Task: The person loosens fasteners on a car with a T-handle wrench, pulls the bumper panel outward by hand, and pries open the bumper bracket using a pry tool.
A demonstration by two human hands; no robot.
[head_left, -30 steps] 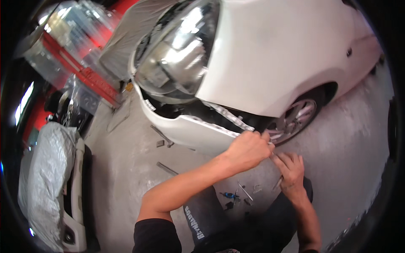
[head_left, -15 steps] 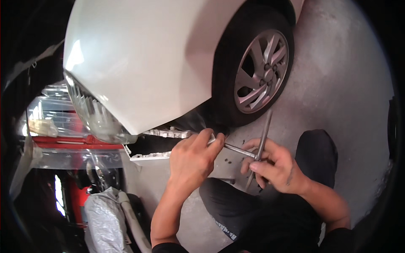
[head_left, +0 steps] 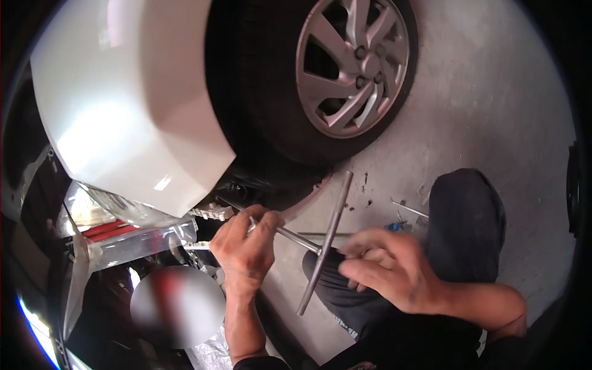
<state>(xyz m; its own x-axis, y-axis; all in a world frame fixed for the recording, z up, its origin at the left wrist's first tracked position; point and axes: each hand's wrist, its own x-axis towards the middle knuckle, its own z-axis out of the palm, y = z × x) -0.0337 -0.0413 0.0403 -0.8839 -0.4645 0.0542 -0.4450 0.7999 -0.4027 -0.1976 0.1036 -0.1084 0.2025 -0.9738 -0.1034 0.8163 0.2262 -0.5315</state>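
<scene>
Grey concrete floor [head_left: 493,105] occupies the right side and centre of the frame — surface stained and scuffed. The car's tyre [head_left: 259,105] stands on it, upper centre. Small dark debris [head_left: 365,185] and a thin metal rod [head_left: 409,209] lie loose at centre right — blue-handled tool [head_left: 392,227] just beside.

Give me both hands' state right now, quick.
Left hand: closed around the shaft of the T-handle wrench, near its tip under the white fender.
Right hand: motion-blurred at the wrench's crossbar; grip cannot be told.
</scene>
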